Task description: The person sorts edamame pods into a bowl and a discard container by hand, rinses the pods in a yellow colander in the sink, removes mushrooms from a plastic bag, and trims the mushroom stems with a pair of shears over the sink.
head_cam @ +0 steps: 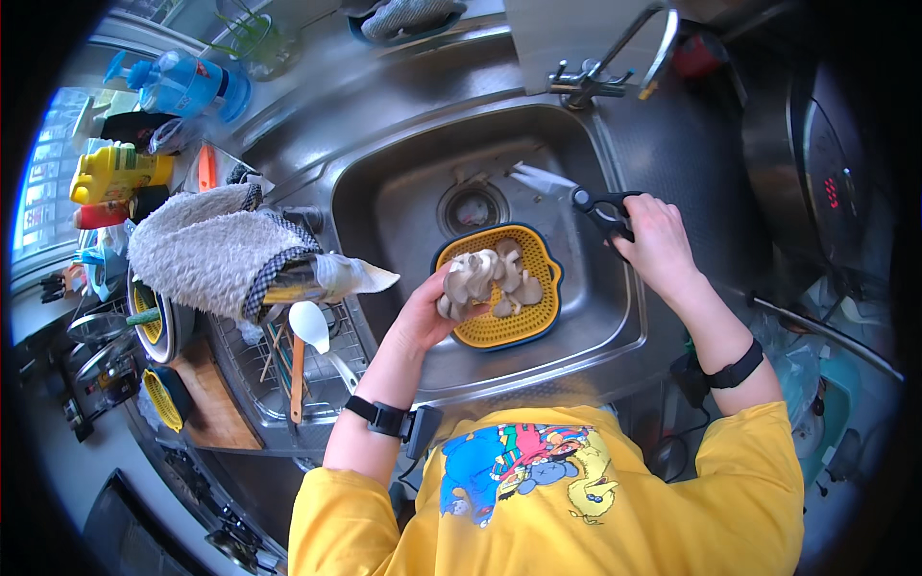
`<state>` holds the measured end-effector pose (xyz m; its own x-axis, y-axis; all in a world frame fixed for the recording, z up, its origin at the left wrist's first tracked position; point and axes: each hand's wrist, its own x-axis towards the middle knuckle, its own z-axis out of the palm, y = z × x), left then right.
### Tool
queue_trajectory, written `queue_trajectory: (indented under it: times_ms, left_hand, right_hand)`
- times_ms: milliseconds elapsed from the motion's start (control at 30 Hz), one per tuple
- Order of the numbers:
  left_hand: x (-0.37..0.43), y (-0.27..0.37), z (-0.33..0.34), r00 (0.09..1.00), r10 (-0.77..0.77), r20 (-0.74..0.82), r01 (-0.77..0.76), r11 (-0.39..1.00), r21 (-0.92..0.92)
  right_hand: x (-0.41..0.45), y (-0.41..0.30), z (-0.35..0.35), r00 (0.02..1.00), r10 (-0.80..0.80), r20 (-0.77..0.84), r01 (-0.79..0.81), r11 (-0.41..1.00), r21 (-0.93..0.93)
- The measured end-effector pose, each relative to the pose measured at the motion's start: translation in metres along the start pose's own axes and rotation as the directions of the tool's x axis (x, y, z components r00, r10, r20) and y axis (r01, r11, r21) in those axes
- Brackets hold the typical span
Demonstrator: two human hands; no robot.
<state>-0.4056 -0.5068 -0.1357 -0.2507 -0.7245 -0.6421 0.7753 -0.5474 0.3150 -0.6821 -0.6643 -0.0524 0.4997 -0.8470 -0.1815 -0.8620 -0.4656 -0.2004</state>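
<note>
My left hand (418,311) holds a cluster of oyster mushrooms (472,277) above a yellow perforated colander basket (529,327) with a dark rim. Several loose mushroom pieces (528,290) lie in the basket beneath. My right hand (659,241) grips the black handles of kitchen scissors (591,201). Their blades point left over the sink, apart from the mushrooms, and look slightly parted. The basket stands in the stainless steel sink (392,180), just in front of the drain (472,207).
A chrome faucet (580,85) rises at the back right. Left of the sink, a grey fluffy towel (209,248) hangs above a wire dish rack (248,367), near a white spoon (310,325) and wooden cutting board (209,396). A blue pump bottle (191,85) stands by the window.
</note>
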Motion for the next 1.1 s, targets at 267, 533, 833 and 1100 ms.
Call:
queue_trajectory:
  times_ms: [267,533,833,1100]
  left_hand:
    - [-0.021,-0.017,0.008,0.997,0.045,0.058,-0.050,0.995,0.091]
    - [-0.031,-0.024,0.020,0.985,0.149,0.083,-0.167,0.948,0.272]
    - [-0.045,-0.025,0.023,0.984,0.177,0.032,-0.179,0.954,0.241]
    - [-0.047,-0.023,0.016,0.973,0.229,0.031,-0.213,0.839,0.501]
  right_hand:
    - [-0.044,0.093,-0.008,0.988,0.099,-0.122,-0.099,0.995,0.004]
    - [-0.056,0.145,0.003,0.991,0.126,-0.040,-0.119,0.983,0.140]
    - [-0.054,0.139,0.004,0.969,0.115,-0.218,-0.107,0.993,0.050]
    - [-0.026,-0.014,-0.027,0.974,-0.196,0.118,0.093,0.811,0.578]
